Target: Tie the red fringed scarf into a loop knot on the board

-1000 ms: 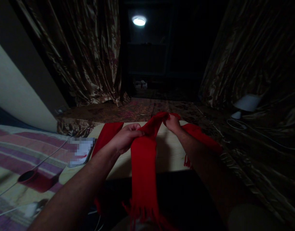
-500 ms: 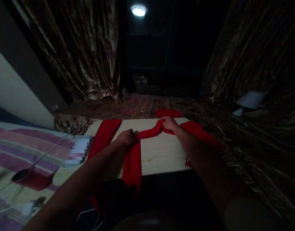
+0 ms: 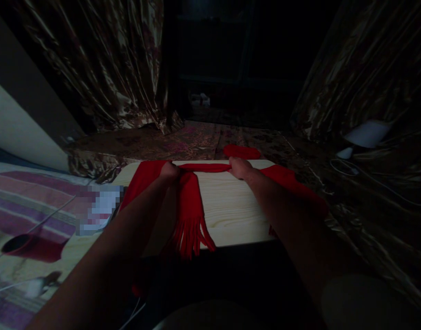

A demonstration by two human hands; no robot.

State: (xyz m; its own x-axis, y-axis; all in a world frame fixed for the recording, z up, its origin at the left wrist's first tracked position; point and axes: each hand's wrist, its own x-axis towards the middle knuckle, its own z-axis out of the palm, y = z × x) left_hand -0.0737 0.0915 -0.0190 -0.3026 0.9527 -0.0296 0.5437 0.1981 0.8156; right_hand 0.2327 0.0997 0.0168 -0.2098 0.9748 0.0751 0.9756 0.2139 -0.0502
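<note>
A red fringed scarf lies over a pale wooden table, one fringed end hanging toward the table's near edge. My left hand is closed on it near the far edge. Between my hands a narrow band of the scarf runs almost straight. My right hand grips the band's other end. More red cloth lies under and left of my left forearm, and another red piece spreads beyond my right forearm. I cannot tell whether these pieces join.
A folded red cloth rests just past the table's far edge. On the left are a blurred-out flat object, a red cup-like container and a striped bedcover. A white lamp with a cord stands at right, by curtains.
My left hand has moved away from me and leftward, pulling the band straighter. The scarf's fringe now shows at the near edge. The camera view has tilted down slightly.
</note>
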